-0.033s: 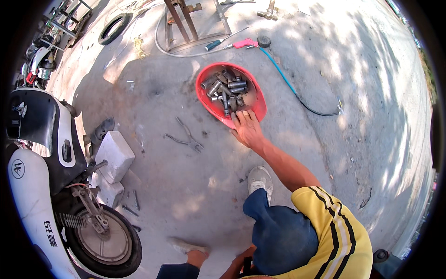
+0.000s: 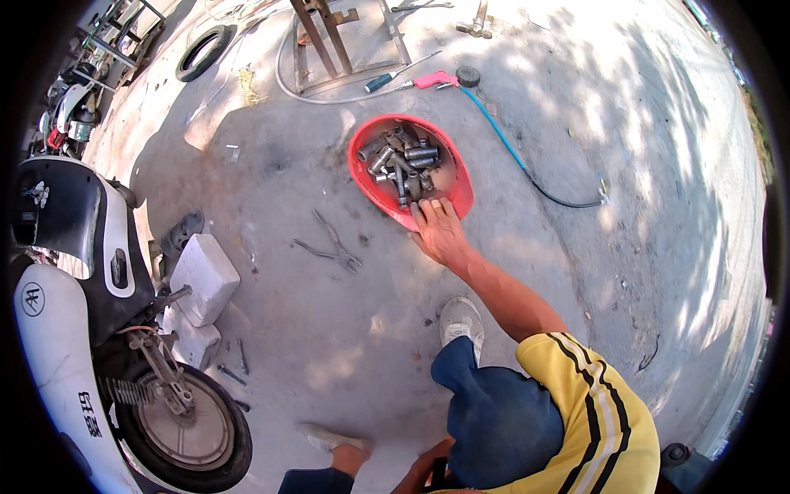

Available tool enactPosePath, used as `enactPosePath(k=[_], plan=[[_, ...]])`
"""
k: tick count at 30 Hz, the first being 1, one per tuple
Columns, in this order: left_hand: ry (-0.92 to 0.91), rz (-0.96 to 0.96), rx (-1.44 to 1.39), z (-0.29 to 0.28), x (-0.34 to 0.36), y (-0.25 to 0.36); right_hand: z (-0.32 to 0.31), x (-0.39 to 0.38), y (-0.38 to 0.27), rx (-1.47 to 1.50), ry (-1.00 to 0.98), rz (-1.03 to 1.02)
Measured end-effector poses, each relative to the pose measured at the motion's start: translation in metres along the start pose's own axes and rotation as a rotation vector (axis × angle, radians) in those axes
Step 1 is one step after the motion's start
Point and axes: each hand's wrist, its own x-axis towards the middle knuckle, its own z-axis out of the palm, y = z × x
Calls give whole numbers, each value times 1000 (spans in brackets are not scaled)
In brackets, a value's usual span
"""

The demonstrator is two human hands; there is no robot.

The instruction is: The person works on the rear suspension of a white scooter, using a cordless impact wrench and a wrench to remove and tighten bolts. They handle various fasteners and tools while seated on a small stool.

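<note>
A red hard hat (image 2: 463,176) lies upside down on the ground ahead of me, holding several metal sockets (image 2: 401,167) and other steel pieces. My right hand (image 2: 439,230) grips its near rim, the fingers bent over the edge and a ring on one of them. Of my left arm, only a patch of skin beside a dark band shows at the lower edge, and its fingers are hidden. Pliers (image 2: 336,245) with spread handles lie left of the hat, apart from my hand.
Beyond the hat lie a screwdriver (image 2: 380,82), a pink air gun (image 2: 434,80) on a blue hose (image 2: 499,132), and a hammer (image 2: 475,30). A metal stand (image 2: 333,49) rises behind them. At left are a white scooter (image 2: 53,329), white blocks (image 2: 206,280) and a tyre (image 2: 203,53).
</note>
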Motion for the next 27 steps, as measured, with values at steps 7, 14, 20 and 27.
enactPosePath(k=[7,14,20,27], plan=[[-18,10,-17,7,-3,-6,1,-2,3,-13,16,0],[-30,21,-30,12,-3,-11,2,1,5,-1,26,-12],[-21,51,-51,16,-5,-8,-6,7,2,-16,-12,-3],[-56,34,-42,19,3,-25,-11,15,-2,42,8,27]])
